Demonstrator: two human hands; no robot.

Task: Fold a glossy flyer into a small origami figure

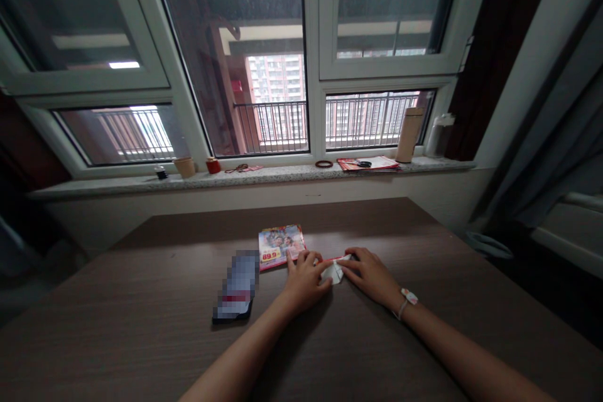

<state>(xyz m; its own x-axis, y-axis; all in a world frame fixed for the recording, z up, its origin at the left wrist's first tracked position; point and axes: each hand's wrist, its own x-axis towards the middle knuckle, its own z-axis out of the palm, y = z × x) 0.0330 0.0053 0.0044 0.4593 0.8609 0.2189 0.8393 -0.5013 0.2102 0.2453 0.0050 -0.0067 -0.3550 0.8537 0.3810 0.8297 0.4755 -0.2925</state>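
Note:
A small piece of folded paper, white with a red edge, lies on the brown table between my two hands. My left hand holds its left side, thumb and fingers on the paper, while one outstretched finger reaches the edge of a printed flyer. On the paper's right side, my right hand grips it with the fingertips. Parts of the paper are hidden under my fingers. To the left of the flyer is a phone, its screen blurred out. A band with a pale tag circles my right wrist.
The table reaches toward a stone windowsill. On the sill stand a paper cup, a red spool, a dark ring, scissors on red papers, a tan flask and a grey bottle.

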